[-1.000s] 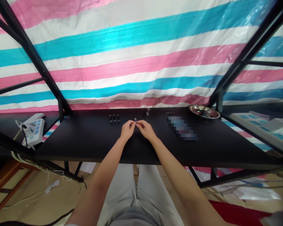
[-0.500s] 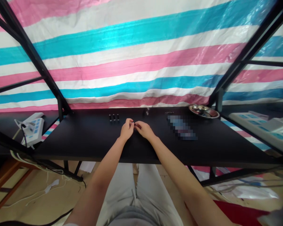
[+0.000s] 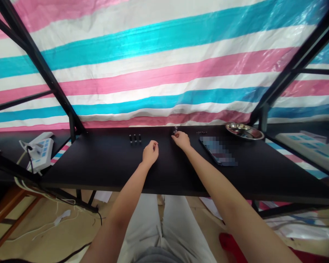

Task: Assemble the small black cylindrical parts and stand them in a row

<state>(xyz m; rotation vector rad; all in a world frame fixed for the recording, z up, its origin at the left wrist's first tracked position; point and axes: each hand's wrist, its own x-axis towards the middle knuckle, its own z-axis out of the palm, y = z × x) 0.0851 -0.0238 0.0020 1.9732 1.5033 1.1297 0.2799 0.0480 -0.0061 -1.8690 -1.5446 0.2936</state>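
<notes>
My left hand (image 3: pixel 150 152) is curled closed above the middle of the black table (image 3: pixel 98 164); whatever its fingers hold is hidden or too small to make out. Farther back, my right hand (image 3: pixel 181 140) reaches to a small group of clear and dark pieces (image 3: pixel 176 129). Its thumb and fingers are pinched at the near side of that group, and I cannot tell what is between them. Left of my left hand, three short dark cylinders with pale ends (image 3: pixel 135 138) stand in a row.
A phone with a blurred screen (image 3: pixel 218 151) lies right of my right hand. Behind it are several tiny pieces in a row (image 3: pixel 201 133) and a shiny metal dish (image 3: pixel 244 131). Black frame posts rise at both sides. A white power strip (image 3: pixel 42 153) sits at far left.
Half a second ago both hands met at the table's middle. My right hand has moved away, right and back, to the small pieces; my left stays near its place. The view has shifted slightly.
</notes>
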